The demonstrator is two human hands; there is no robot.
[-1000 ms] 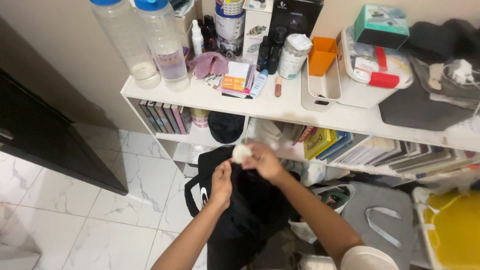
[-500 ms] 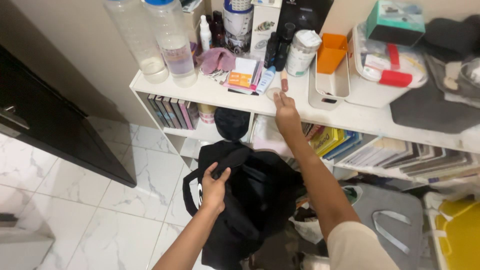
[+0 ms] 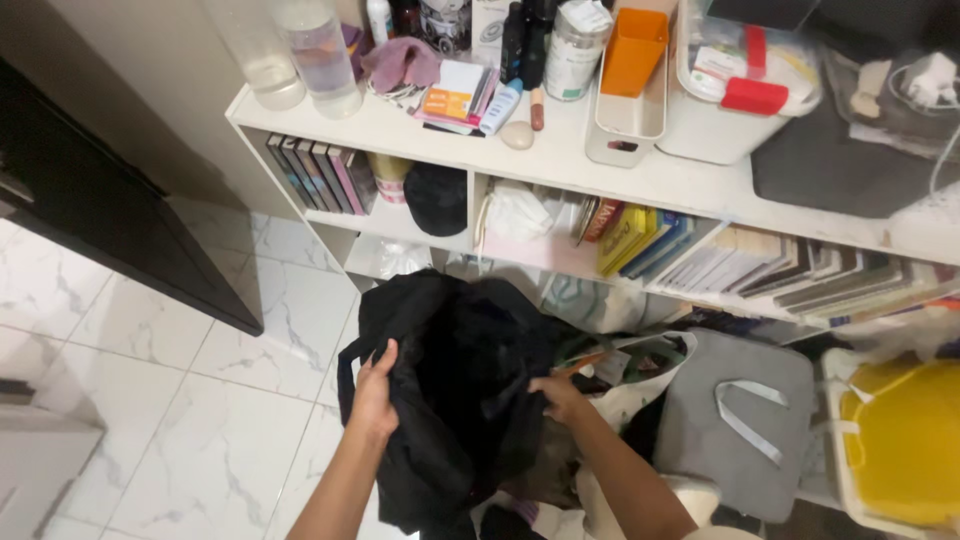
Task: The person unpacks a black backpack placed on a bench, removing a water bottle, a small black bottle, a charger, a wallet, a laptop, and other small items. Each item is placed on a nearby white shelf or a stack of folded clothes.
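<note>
A soft black fabric bag (image 3: 450, 380) sits at the lower middle of the frame, slumped on the white marbled tile floor (image 3: 150, 400) in front of a low white shelf unit (image 3: 600, 170). Both of the person's hands are on it. The left hand (image 3: 375, 395) is closed around the bag's left edge, fingers curled over the dark cloth and thumb pressed against it. The right hand (image 3: 560, 395) lies at the bag's right side with its fingers tucked into the folds; it appears to be gripping cloth, though how tightly it has closed cannot be told because the fingertips are hidden.

The bag lies directly between the two hands, its long axis running from the upper middle of the frame down toward the person, with the mouth or upper folds pointing up toward the shelf. Both hands are about equally near, one on each flank, so the cloth is stretched sideways between them.

To the right of the bag, touching or just beside it, rests a grey padded cushion with a pale strap (image 3: 740, 420), and further right a yellow plastic bin (image 3: 900, 440). On the shelf top, upper middle of the frame, stands an orange plastic container (image 3: 635, 45).
</note>
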